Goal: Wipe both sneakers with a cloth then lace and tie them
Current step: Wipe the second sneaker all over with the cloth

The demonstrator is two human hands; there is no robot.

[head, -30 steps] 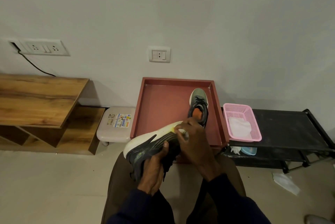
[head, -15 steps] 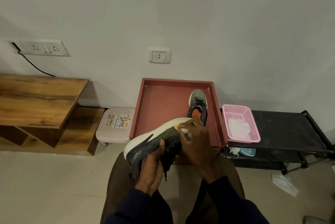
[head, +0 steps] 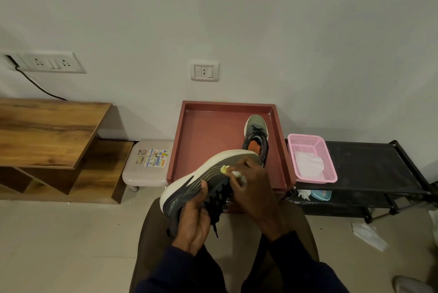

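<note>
Step in hand: wiping first sneaker [head: 213,167]. It is held on its side above the lap, sole toward the wall, toe to the left.

Change over the last second:
- Heel end of the white sole now shows clear above the right hand [head: 256,193]; a second ago the hand covered it.
- Cloth [head: 237,174] now sits on the dark upper just below the sole line, so the wipe has come off the sole edge onto the side panel.
- Left thumb has crept toward the toe, and the sneaker sits slightly higher in view.
- Nothing else has moved.

Fingers:
- Left hand [head: 194,219]: fingers curled round the upper from beneath, thumb pressed flat on the side panel.
- Right hand: fingers bunched and curled, pinching the cloth and pressing it to the sneaker. Only a white scrap of cloth shows, with a yellow bit beside it that I cannot identify.

Laces [head: 215,212] hang loose and untied between the hands.

Second sneaker [head: 257,134] stands upright in the tray [head: 175,145] near its right edge, toe toward the wall, untouched.

A white cloth lies in the basket [head: 329,162] on the rack [head: 369,164].

Judgement: early in the task. One side of the first sneaker is partly wiped; the second wipe and all lacing and tying remain.
</note>
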